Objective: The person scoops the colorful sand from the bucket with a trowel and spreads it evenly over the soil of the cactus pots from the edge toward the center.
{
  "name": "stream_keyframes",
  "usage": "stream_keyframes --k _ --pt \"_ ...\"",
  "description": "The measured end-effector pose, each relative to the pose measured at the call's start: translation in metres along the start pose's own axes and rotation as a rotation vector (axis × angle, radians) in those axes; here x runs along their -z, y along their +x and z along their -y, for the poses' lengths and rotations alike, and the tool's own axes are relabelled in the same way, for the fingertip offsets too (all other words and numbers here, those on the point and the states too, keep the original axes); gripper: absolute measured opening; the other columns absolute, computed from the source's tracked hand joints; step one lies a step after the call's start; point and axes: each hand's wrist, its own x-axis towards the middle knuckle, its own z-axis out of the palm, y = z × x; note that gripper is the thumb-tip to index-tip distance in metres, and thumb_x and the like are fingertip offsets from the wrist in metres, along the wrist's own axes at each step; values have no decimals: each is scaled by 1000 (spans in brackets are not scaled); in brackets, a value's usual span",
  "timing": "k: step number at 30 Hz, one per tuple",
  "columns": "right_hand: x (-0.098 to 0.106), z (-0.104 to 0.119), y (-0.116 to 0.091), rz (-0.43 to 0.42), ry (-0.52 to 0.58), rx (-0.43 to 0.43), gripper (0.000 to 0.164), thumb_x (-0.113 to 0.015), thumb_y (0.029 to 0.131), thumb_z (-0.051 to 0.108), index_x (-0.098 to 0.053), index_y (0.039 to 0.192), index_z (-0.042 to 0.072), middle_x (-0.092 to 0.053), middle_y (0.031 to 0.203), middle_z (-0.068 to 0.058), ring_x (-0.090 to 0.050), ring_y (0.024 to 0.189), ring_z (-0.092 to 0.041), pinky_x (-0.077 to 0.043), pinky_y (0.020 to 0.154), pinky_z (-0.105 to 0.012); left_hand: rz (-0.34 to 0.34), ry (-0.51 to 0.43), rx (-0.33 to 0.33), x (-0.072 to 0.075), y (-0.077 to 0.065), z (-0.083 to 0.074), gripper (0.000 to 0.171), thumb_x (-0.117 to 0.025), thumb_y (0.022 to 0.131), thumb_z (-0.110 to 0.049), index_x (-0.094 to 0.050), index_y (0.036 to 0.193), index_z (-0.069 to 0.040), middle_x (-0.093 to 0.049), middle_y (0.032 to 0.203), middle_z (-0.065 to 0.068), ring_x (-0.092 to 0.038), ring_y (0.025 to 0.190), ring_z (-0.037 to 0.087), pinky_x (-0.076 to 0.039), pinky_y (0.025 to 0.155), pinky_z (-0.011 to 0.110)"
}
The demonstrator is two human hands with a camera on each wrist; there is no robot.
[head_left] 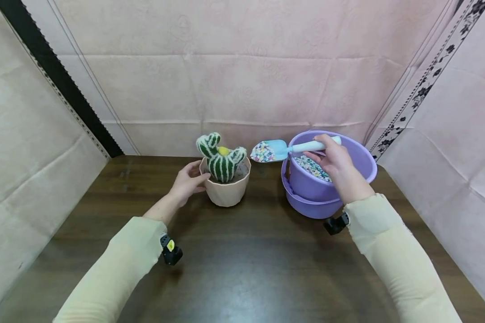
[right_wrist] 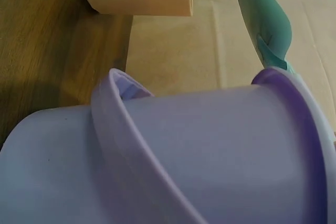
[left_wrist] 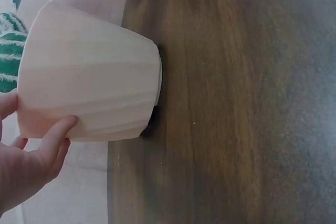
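Observation:
A pale beige flower pot holds a knitted green-and-white cactus with a yellow top, set in grey filling. My left hand grips the pot's left side near the rim; in the left wrist view the thumb lies along its wall. My right hand holds a light blue trowel by its handle. The blade, loaded with small pastel pebbles, points left between pot and bucket. Below the right hand, a purple bucket contains more pebbles. In the right wrist view the hand is hidden.
The bucket's purple handle hangs down around its outside. Both pot and bucket stand on a dark wooden table, near its back edge. Pale cloth walls rise behind and on both sides.

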Motion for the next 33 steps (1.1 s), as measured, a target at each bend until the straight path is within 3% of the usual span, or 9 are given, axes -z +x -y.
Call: stream_keyframes --k 11,17,25,28,33 --pt "-13 -9 5 6 -59 40 11 -56 85 -3 -59 74 2 -61 66 -9 -67 61 -22 -60 61 -32 -11 -16 10 -2 1 0 61 -54 94 -12 -25 147 -8 -36 145 21 -44 126 33 -50 96 43" --pt "-22 -12 5 6 -128 38 9 -54 87 -1 -56 79 4 -63 69 -8 -68 62 -20 -60 61 -30 -23 -21 4 -3 0 0 60 -54 94 -12 -26 147 -8 -37 144 21 -45 125 33 -51 94 42" --pt "-33 -19 7 9 -215 100 8 -53 86 -2 -55 80 3 -63 66 -5 -67 63 -15 -59 66 -28 -33 -25 7 -3 -3 -3 59 -53 94 -11 -26 147 -8 -38 144 20 -46 123 32 -51 94 42" --pt "-36 -21 8 -16 -255 111 4 -55 85 0 -53 86 3 -60 69 -4 -66 63 -13 -59 67 -28 -32 -24 12 -3 -3 -3 59 -53 94 -11 -26 147 -8 -37 144 20 -46 123 32 -52 94 41" --pt "-40 -24 10 -60 -315 123 14 -57 85 2 -47 94 4 -53 84 -5 -65 62 -11 -59 66 -27 -28 -26 16 -3 -1 -2 60 -54 94 -11 -26 147 -8 -36 145 20 -45 125 32 -50 96 44"
